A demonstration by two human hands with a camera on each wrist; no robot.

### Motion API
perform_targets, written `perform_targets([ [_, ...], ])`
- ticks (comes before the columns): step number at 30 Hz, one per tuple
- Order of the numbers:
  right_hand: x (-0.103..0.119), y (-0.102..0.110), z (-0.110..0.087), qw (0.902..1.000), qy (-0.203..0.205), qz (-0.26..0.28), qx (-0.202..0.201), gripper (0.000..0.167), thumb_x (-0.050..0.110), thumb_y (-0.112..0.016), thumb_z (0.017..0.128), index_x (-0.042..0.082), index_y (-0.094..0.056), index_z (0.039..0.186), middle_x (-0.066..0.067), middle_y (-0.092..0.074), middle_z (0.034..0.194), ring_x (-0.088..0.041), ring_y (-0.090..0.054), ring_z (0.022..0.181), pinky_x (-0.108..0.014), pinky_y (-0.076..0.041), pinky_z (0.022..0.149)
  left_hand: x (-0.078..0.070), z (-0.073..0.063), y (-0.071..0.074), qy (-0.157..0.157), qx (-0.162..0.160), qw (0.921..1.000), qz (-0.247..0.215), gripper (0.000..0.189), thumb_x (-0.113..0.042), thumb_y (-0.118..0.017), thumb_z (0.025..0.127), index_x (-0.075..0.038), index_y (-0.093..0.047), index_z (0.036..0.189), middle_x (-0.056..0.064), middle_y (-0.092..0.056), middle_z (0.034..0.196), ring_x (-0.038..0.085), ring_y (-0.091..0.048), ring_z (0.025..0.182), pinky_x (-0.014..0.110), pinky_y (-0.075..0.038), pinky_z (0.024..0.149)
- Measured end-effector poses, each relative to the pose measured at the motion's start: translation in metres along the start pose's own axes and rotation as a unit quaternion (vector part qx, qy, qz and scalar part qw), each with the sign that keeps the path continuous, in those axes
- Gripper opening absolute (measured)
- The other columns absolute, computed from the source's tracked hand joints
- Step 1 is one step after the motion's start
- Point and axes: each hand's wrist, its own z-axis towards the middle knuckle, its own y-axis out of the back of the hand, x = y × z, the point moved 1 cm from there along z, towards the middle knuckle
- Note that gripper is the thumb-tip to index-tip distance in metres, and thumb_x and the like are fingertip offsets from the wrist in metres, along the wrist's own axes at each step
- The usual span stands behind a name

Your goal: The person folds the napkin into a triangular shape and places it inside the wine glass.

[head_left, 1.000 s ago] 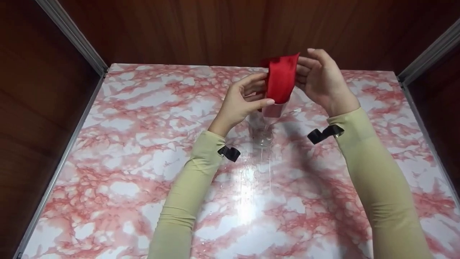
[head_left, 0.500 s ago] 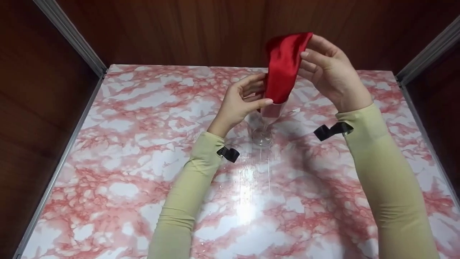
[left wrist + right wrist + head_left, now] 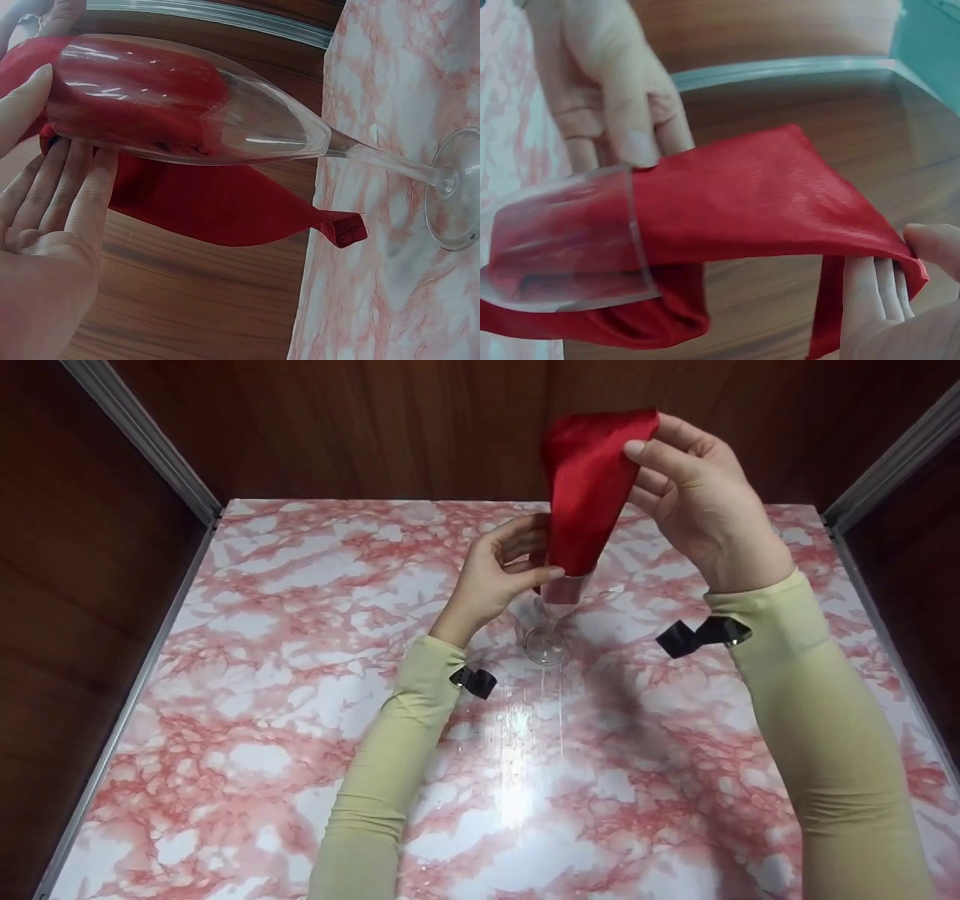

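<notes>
A red satin cloth napkin (image 3: 589,499) is tucked into the bowl of a clear stemmed flute glass (image 3: 561,591) that stands upright on the table. In the left wrist view, the lower part of the cloth fills the upper bowl (image 3: 142,97), and one tapered end hangs outside the glass. My left hand (image 3: 491,577) holds the rim from the left, with thumb in front and fingers behind. Above the glass, my right hand (image 3: 709,502) pinches the top right corner of the cloth. In the right wrist view, a fold of the cloth (image 3: 742,202) stretches from the rim to those fingers.
The tabletop (image 3: 262,697) has a red-and-white marbled surface. Dark wood panels (image 3: 375,427) enclose it at the back and sides, with metal strips (image 3: 150,435) at the corners. A black strap (image 3: 476,681) hangs from the left sleeve, another (image 3: 701,636) from the right.
My right hand has moved up and slightly right, now pinching the cloth's corner. The cloth above the rim has been drawn taller and spread wider. My left hand has stayed at the rim.
</notes>
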Motion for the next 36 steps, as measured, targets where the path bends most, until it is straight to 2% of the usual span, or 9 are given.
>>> perform_targets([
  [5,0.011,-0.002,-0.002,0.9996,0.017,0.023,-0.002,0.040,-0.019,-0.062,0.081,-0.007,-0.055,0.119,-0.021,-0.063,0.099,-0.033,-0.065,0.081,-0.040,-0.056,0.070,0.006,0.003,0.002,0.000,0.004,0.9999,0.011,0.061,0.010,-0.076,0.075,0.007,-0.052,0.131,0.014,-0.061,0.123,0.021,-0.060,0.108,0.045,-0.044,0.098],
  [10,0.016,-0.002,-0.017,0.9968,0.069,0.012,0.040,0.038,-0.025,-0.059,0.080,-0.013,-0.054,0.115,-0.027,-0.064,0.096,-0.035,-0.065,0.081,-0.041,-0.056,0.068,0.022,0.010,0.006,-0.002,0.003,1.0000,0.000,0.062,0.010,-0.077,0.073,0.004,-0.054,0.130,0.013,-0.063,0.121,0.021,-0.061,0.108,0.042,-0.045,0.097],
  [14,0.012,0.000,-0.036,0.9879,0.126,-0.039,0.082,0.033,-0.027,-0.058,0.078,-0.019,-0.053,0.110,-0.030,-0.065,0.093,-0.034,-0.065,0.081,-0.040,-0.056,0.071,0.027,0.013,0.007,-0.002,0.004,0.9998,-0.019,0.061,0.012,-0.076,0.073,0.004,-0.055,0.129,0.014,-0.064,0.118,0.023,-0.062,0.107,0.038,-0.048,0.094],
  [17,0.006,0.004,-0.050,0.9795,0.163,-0.072,0.094,0.032,-0.028,-0.058,0.077,-0.022,-0.052,0.109,-0.030,-0.065,0.093,-0.032,-0.066,0.082,-0.037,-0.056,0.072,0.027,0.013,0.007,0.002,0.005,0.9997,-0.023,0.060,0.011,-0.076,0.073,0.003,-0.056,0.129,0.014,-0.064,0.117,0.023,-0.062,0.108,0.036,-0.048,0.093],
  [21,-0.002,0.012,-0.065,0.9770,0.171,-0.066,0.109,0.034,-0.032,-0.055,0.076,-0.024,-0.052,0.109,-0.031,-0.065,0.094,-0.033,-0.065,0.086,-0.036,-0.055,0.074,0.025,0.013,0.010,0.012,0.001,0.9994,-0.032,0.058,0.010,-0.076,0.074,0.003,-0.056,0.129,0.014,-0.064,0.117,0.023,-0.062,0.108,0.035,-0.048,0.093],
  [24,-0.009,0.019,-0.073,0.9725,0.182,-0.086,0.117,0.033,-0.033,-0.055,0.074,-0.024,-0.054,0.107,-0.030,-0.066,0.092,-0.031,-0.066,0.085,-0.035,-0.054,0.074,0.026,0.012,0.012,0.013,0.000,0.9992,-0.038,0.058,0.010,-0.076,0.075,0.003,-0.056,0.129,0.014,-0.064,0.117,0.024,-0.062,0.108,0.035,-0.048,0.093],
  [26,-0.014,0.025,-0.078,0.9662,0.190,-0.121,0.126,0.033,-0.032,-0.056,0.074,-0.024,-0.055,0.105,-0.029,-0.067,0.091,-0.030,-0.067,0.083,-0.033,-0.054,0.072,0.026,0.011,0.014,0.013,0.000,0.9993,-0.035,0.059,0.009,-0.076,0.075,0.002,-0.056,0.129,0.014,-0.064,0.117,0.024,-0.062,0.109,0.036,-0.048,0.094],
  [31,-0.029,0.042,-0.089,0.9388,0.206,-0.220,0.167,0.028,-0.029,-0.060,0.074,-0.022,-0.059,0.101,-0.024,-0.068,0.088,-0.025,-0.068,0.077,-0.029,-0.055,0.067,0.026,0.010,0.016,0.006,-0.007,0.9996,-0.026,0.057,0.012,-0.074,0.076,0.004,-0.055,0.129,0.015,-0.065,0.116,0.024,-0.062,0.108,0.036,-0.048,0.094],
  [36,-0.047,0.058,-0.095,0.9110,0.227,-0.266,0.218,0.017,-0.023,-0.065,0.076,-0.020,-0.060,0.092,-0.020,-0.070,0.085,-0.022,-0.069,0.076,-0.026,-0.055,0.066,0.027,0.011,0.017,-0.003,-0.009,0.9995,-0.031,0.054,0.015,-0.070,0.077,0.006,-0.055,0.128,0.018,-0.064,0.115,0.025,-0.062,0.107,0.036,-0.048,0.094],
])
